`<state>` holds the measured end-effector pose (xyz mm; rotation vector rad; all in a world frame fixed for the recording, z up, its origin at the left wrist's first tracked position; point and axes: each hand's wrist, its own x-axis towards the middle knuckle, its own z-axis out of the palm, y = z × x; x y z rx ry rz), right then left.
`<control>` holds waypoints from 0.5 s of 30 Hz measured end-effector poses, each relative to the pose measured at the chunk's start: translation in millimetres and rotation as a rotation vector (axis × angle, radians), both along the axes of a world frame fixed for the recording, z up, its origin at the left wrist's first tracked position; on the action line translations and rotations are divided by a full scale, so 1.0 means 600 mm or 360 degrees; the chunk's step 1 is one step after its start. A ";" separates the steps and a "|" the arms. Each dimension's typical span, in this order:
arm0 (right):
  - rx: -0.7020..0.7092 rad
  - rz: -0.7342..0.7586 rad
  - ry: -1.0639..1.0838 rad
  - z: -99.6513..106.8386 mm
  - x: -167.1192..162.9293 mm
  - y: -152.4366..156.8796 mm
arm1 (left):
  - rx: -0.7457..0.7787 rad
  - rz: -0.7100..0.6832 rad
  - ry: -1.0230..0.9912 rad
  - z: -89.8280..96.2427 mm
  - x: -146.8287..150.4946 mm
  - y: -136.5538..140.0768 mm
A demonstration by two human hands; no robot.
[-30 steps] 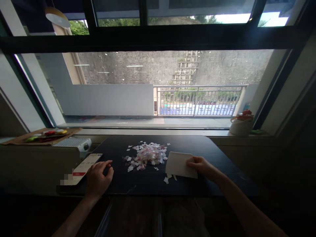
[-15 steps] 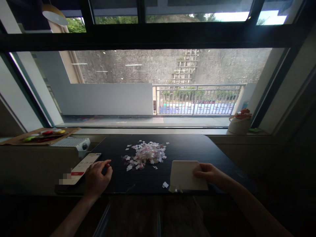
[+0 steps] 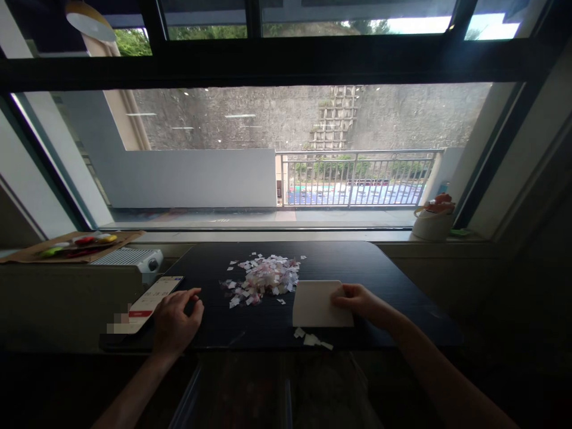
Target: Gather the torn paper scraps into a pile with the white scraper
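My right hand (image 3: 353,301) pinches the right edge of a pale square card or pad (image 3: 316,307), thumb on its face and the other fingers behind. The card is tilted up over the dark table, its upper left corner close to a heap of small cut paper scraps (image 3: 270,275). Below the card lie several loose scraps (image 3: 315,341) near the table's front edge. At the left, my left hand (image 3: 177,319) rests beside a phone (image 3: 149,310) with a lit screen. Its fingers are loosely bent, the thumb apart from them, and nothing shows in its grasp.
The black table (image 3: 379,274) stands against a window sill (image 3: 286,236). A white bucket-like pot (image 3: 432,225) sits on the sill at the right. Left of the table are a white ridged box with a knob (image 3: 134,260) and brown paper (image 3: 27,251) bearing colourful items.
My right hand has moved the card left and away from me, towards the heap. Scraps by the front edge that the card partly covered now show. My left hand stays put.
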<state>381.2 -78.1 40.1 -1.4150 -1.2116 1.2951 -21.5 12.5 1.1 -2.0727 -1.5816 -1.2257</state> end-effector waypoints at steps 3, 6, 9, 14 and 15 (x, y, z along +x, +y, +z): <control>-0.0052 0.0074 0.0011 0.004 0.000 -0.006 | -0.0008 0.0001 -0.0020 0.000 0.000 -0.001; -0.0081 0.0110 0.0033 0.009 0.001 -0.017 | -0.0026 0.0011 -0.0019 0.002 0.000 -0.002; -0.0079 0.0110 0.0051 0.014 0.001 -0.032 | -0.0039 0.0011 -0.0006 0.003 0.000 -0.003; 0.0040 0.0118 -0.0021 0.028 0.011 -0.056 | -0.0024 0.0011 0.0005 0.004 0.001 -0.003; 0.0078 0.0096 -0.0048 0.028 0.016 -0.060 | -0.0021 0.0010 0.0008 0.005 0.001 -0.003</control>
